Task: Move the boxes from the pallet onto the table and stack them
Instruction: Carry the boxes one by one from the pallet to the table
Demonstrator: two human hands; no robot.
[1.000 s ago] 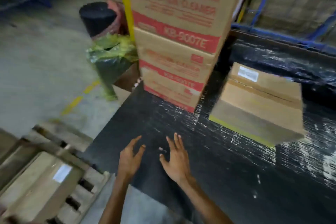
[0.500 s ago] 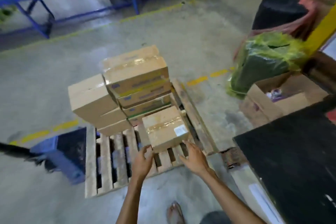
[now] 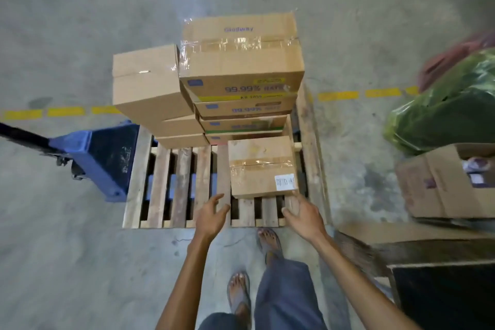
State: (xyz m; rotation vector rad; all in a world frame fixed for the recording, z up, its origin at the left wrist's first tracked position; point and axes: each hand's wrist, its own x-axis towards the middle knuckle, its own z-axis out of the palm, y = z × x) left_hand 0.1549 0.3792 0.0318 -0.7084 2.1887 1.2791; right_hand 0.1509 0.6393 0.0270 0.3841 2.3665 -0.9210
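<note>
A wooden pallet (image 3: 166, 190) lies on the concrete floor in front of me. At its near right sits a small taped cardboard box (image 3: 261, 166) with a white label. Behind it rise two stacks of boxes: a taller one (image 3: 241, 61) with printed sides and a plain one (image 3: 147, 83) to its left. My left hand (image 3: 213, 213) hovers open just below the small box's left corner. My right hand (image 3: 304, 211) is open too, fingertips close to the box's near right corner, holding nothing. The black table's corner (image 3: 442, 295) shows at bottom right.
A blue pallet jack (image 3: 99, 153) sits at the pallet's left side. On the right are a green plastic bag (image 3: 450, 104) and an open cardboard box (image 3: 450, 182). A dashed yellow line (image 3: 345, 95) crosses the floor. My sandalled feet (image 3: 254, 270) stand just short of the pallet.
I have turned from the black table with its stacked boxes to the pallet. My view now looks straight down on it, and both open hands have come closer to the small box.
</note>
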